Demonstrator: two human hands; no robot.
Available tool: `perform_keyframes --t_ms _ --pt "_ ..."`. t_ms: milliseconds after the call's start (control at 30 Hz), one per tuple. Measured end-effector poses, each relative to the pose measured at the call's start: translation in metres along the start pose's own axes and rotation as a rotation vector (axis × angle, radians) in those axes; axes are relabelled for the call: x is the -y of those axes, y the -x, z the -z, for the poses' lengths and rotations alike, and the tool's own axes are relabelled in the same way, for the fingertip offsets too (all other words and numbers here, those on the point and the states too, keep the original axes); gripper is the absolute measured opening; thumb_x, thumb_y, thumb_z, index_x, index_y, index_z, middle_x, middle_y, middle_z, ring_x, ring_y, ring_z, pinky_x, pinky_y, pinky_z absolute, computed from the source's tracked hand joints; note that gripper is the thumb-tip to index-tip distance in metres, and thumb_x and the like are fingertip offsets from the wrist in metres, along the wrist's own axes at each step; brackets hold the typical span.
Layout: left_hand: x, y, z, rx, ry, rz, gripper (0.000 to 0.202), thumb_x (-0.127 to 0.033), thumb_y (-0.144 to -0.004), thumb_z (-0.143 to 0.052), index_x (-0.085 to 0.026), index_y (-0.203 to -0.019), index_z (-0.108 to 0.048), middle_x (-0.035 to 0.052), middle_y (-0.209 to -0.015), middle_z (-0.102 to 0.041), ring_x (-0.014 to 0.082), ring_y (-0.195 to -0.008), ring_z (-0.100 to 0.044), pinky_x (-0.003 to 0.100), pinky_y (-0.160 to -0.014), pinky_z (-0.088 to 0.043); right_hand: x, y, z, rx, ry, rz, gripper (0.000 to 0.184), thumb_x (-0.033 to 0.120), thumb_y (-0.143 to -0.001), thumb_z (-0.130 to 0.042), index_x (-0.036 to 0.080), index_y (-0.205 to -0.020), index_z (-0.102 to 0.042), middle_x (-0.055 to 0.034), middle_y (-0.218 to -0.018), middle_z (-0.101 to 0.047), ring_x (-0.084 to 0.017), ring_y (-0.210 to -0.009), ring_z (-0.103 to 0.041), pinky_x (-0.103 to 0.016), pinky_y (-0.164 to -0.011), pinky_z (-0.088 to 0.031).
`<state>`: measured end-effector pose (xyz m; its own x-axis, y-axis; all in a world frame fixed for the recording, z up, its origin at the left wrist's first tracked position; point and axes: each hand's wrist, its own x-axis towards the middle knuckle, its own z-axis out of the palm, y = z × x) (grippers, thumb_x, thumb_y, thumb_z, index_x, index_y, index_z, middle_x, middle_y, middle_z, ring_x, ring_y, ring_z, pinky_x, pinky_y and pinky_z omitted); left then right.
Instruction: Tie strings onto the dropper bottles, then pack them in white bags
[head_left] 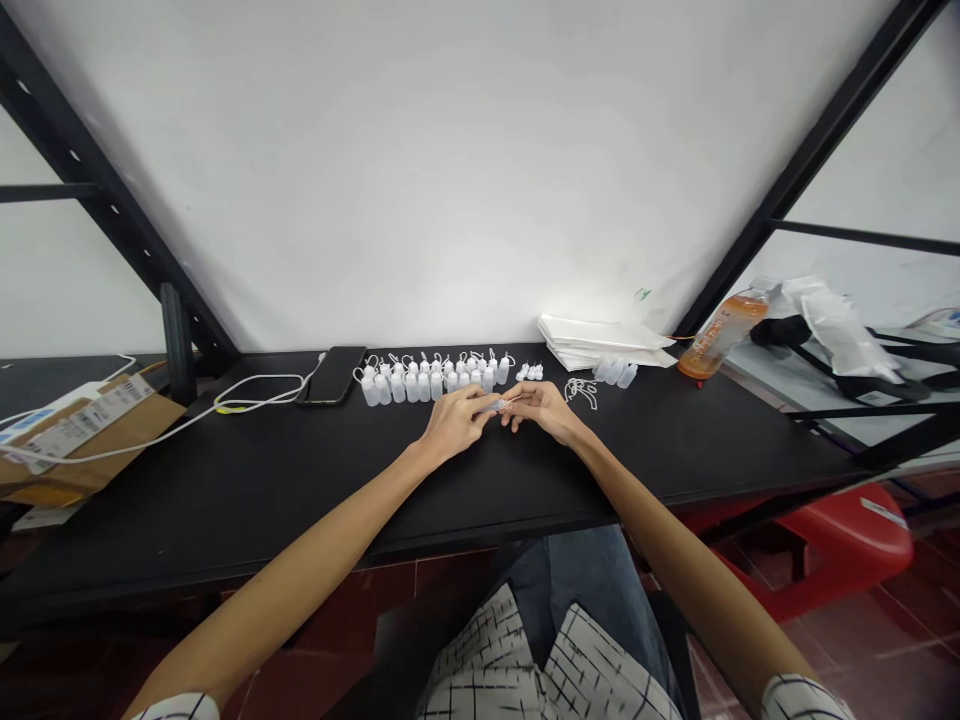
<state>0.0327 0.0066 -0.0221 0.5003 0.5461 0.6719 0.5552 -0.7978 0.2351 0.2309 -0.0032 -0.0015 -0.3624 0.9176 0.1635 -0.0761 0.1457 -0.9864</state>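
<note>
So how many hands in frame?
2. Left hand holds a small translucent bottle, in front of the rows of white-capped bottles; right hand has its fingers at the bottle's right end. Some fingers are hidden; no other hands show.

Black table (300, 480) across mid-frame. Capped white bottles (424, 387) in rows, center; phone (334, 376) and white cable (259, 379) left of them. Right of center: small caps (530, 372), white loops (582, 391), loose bottles (615, 373), paper stack (600, 343). Orange bottle (721, 335), right side.
</note>
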Motion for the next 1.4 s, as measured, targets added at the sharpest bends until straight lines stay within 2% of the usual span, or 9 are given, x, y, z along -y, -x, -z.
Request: perform_keyframes --t_ms 333,433,633,833,1167,1400 --pt "0.001 0.001 0.001 -0.052 -0.126 -0.133 0.026 -0.014 -0.094 -0.049 -0.015 -0.110 -0.069 0.0072 -0.091 -0.066 0.0131 -0.068 -0.058 0.023 -0.058 -0.044 -0.001 -0.002 -0.002 -0.017 -0.034 0.006 0.031 0.032 -0.064 -0.084 0.011 -0.079 -0.066 -0.0045 -0.067 -0.068 -0.018 -0.061 -0.067 -0.029 -0.053 -0.055" --pt "0.000 0.001 0.001 -0.013 -0.109 -0.101 0.026 -0.015 -0.093 -0.050 -0.016 -0.110 -0.069 0.0066 -0.090 -0.066 0.0127 -0.067 -0.057 0.023 -0.058 -0.044 -0.001 -0.002 -0.002 -0.014 -0.027 -0.002 0.032 0.032 -0.064 -0.084 0.011 -0.079 -0.066 -0.0043 -0.065 -0.068 -0.018 -0.061 -0.067 -0.029 -0.053 -0.055" --pt "-0.006 -0.005 0.007 0.144 0.039 0.076 0.019 -0.019 -0.091 -0.057 -0.016 -0.104 -0.070 0.0037 -0.083 -0.062 0.0131 -0.066 -0.055 0.026 -0.064 -0.044 0.000 -0.002 0.002 0.004 -0.005 -0.037 0.032 0.035 -0.066 -0.083 0.010 -0.081 -0.069 -0.0055 -0.064 -0.069 -0.018 -0.058 -0.067 -0.029 -0.053 -0.055" --pt "-0.008 -0.008 0.012 0.239 0.130 0.105 0.021 -0.025 -0.096 -0.050 -0.014 -0.091 -0.068 0.0017 -0.075 -0.056 0.0137 -0.065 -0.050 0.026 -0.063 -0.039 0.002 0.000 0.005 0.051 -0.003 -0.069 0.034 0.037 -0.067 -0.083 0.009 -0.082 -0.071 -0.0067 -0.065 -0.070 -0.019 -0.060 -0.069 -0.031 -0.057 -0.057" --pt "-0.004 -0.006 0.011 0.292 0.153 0.106 0.027 -0.031 -0.097 -0.047 -0.015 -0.088 -0.067 0.0010 -0.073 -0.053 0.0137 -0.064 -0.048 0.026 -0.063 -0.036 0.002 0.001 0.006 0.085 0.029 -0.111 0.038 0.037 -0.065 -0.084 0.008 -0.087 -0.074 -0.0075 -0.067 -0.071 -0.019 -0.063 -0.070 -0.033 -0.064 -0.059" --pt "-0.002 -0.003 0.009 0.261 0.168 0.064 0.029 -0.031 -0.097 -0.046 -0.015 -0.085 -0.067 0.0009 -0.070 -0.053 0.0135 -0.062 -0.048 0.027 -0.063 -0.037 0.001 0.002 0.004 0.073 0.031 -0.102 0.041 0.041 -0.063 -0.085 0.009 -0.086 -0.073 -0.0069 -0.066 -0.071 -0.019 -0.062 -0.070 -0.033 -0.063 -0.060"
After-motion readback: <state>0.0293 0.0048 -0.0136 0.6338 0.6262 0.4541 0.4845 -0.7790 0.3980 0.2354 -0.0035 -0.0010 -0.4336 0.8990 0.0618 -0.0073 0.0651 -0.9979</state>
